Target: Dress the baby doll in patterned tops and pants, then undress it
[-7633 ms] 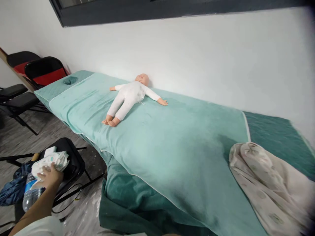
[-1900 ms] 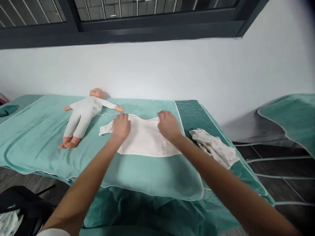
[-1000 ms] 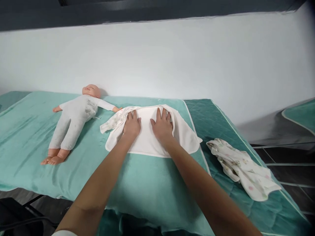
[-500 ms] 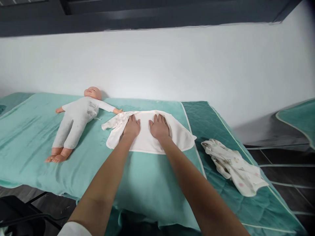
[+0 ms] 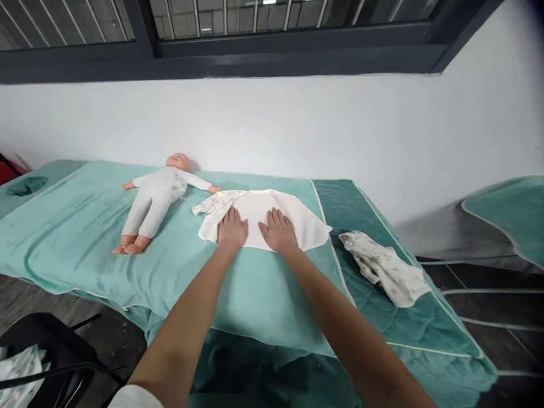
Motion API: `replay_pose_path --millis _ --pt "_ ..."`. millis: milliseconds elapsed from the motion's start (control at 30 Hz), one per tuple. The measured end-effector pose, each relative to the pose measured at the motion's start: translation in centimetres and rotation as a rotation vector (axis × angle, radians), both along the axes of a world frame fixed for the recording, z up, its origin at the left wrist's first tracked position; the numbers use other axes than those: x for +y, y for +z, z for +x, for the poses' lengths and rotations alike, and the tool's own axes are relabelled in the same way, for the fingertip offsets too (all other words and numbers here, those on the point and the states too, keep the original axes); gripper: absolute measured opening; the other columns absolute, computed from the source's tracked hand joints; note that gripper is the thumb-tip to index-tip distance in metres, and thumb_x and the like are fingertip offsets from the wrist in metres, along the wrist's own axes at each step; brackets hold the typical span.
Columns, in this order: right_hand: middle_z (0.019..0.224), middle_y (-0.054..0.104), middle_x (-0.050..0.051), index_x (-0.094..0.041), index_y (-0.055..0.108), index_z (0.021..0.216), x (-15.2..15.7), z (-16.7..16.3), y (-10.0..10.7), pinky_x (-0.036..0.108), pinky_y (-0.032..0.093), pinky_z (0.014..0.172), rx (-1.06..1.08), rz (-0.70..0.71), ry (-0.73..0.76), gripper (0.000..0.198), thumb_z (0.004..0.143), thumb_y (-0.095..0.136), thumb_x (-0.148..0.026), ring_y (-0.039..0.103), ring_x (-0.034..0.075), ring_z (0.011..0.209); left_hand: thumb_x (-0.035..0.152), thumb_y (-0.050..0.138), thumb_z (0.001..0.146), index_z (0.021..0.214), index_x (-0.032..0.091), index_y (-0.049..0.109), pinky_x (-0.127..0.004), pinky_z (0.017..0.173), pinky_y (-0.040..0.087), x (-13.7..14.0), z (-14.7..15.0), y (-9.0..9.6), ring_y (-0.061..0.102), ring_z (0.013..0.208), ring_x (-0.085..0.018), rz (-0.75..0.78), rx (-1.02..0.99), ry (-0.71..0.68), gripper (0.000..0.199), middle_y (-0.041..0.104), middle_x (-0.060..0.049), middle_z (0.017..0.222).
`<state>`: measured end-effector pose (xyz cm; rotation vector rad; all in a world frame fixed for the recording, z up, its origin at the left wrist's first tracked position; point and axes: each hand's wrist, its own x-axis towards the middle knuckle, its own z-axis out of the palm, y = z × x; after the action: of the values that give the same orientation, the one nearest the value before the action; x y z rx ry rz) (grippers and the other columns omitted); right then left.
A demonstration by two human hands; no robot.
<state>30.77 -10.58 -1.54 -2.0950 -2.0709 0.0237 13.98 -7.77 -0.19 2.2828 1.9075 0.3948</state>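
Observation:
A white baby garment [image 5: 259,199] with one patterned sleeve is spread out on the green bed cover. My left hand [image 5: 232,228] lies flat on its left half, fingers stretched away from me. Flat on the right half rests my right hand [image 5: 278,229], its fingers spread with the thumb pointing inward. Neither hand grips the cloth. Just left of the garment, a baby doll [image 5: 158,195] in a white suit lies on its back, one of its hands close to the patterned sleeve.
A crumpled printed garment [image 5: 386,266] lies on the darker green bed end [image 5: 429,334] at right. A black chair [image 5: 63,340] holding a patterned cloth [image 5: 21,368] stands at lower left. Behind the bed are a white wall [image 5: 272,124] and a barred window [image 5: 255,17].
The head view has tilted up, showing more of the window and chair. Both hands have slid toward me over the white garment, closer to its near edge.

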Motion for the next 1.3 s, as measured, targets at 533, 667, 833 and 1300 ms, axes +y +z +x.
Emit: replay_pose_path --millis 533,667,833,1300 --pt "0.164 0.029 0.018 -0.004 0.036 0.155 -11.1 -1.2 -0.8 0.049 0.025 0.123 -0.003 0.161 0.152 0.066 0.106 0.028 -0.048 0.027 0.028 0.154 0.032 0.044 0.097 0.140 0.016 0.051 -0.044 0.114 0.042 -3.3 -7.8 -0.6 0.054 0.132 -0.027 0.352 -0.530 0.276 0.046 0.062 -0.016 0.137" --pt "0.164 0.029 0.016 -0.007 0.037 0.155 -12.3 -1.6 -0.6 0.050 0.026 0.124 0.033 0.172 0.165 0.064 0.105 0.032 -0.047 0.028 0.028 0.153 0.037 0.048 0.097 0.148 0.021 0.046 -0.048 0.117 0.038 0.3 -8.8 -0.5 0.052 0.137 -0.028 0.218 -0.469 0.195 0.054 0.059 -0.013 0.145" --pt "0.161 0.039 0.011 -0.017 0.048 0.149 -12.5 -1.2 -0.2 0.052 0.026 0.125 0.303 0.134 0.216 0.055 0.103 0.041 -0.045 0.033 0.028 0.151 0.037 0.048 0.097 0.147 0.022 0.047 -0.052 0.121 0.032 3.8 -9.4 -0.4 0.040 0.147 -0.030 0.231 -0.464 0.284 0.053 0.047 -0.013 0.156" --pt "0.106 0.074 0.019 -0.014 0.072 0.104 2.5 17.3 2.6 0.041 0.049 0.089 0.520 0.208 -0.464 0.028 0.083 0.056 -0.023 0.069 0.028 0.099 0.050 0.045 0.097 0.135 0.025 0.060 -0.043 0.095 0.048 6.5 -10.8 -0.3 0.069 0.098 -0.028 0.252 -0.513 0.545 0.048 0.074 -0.008 0.098"
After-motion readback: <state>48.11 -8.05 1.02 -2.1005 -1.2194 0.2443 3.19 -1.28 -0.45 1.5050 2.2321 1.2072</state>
